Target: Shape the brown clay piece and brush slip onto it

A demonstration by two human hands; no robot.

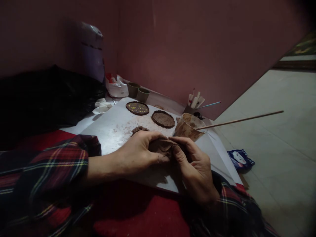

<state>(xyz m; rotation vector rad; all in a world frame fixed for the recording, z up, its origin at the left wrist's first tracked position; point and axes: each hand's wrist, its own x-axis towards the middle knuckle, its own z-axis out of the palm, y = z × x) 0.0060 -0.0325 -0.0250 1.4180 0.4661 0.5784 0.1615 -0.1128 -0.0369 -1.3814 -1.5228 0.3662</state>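
Note:
Between both hands is a lump of brown clay (160, 145), held just above the white board (108, 138). My left hand (138, 151) is closed around its left side, thumb toward me and fingers along the far side. From the right, my right hand (195, 161) presses its thumb into the clay, with the fingers curled behind. Just beyond my left hand lies a rough piece of clay (139, 129). Two flat round clay discs with raised rims lie farther back; one disc (137, 108) bears yellow specks, the other disc (163, 119) is plain brown.
A clay-smeared plastic cup (189, 126) holds a long thin stick (242, 120) jutting right. Behind are two small dark cups (143, 94), a holder with tools (197, 100) and a white bag (117, 87). A black plastic bag (49, 95) fills the left.

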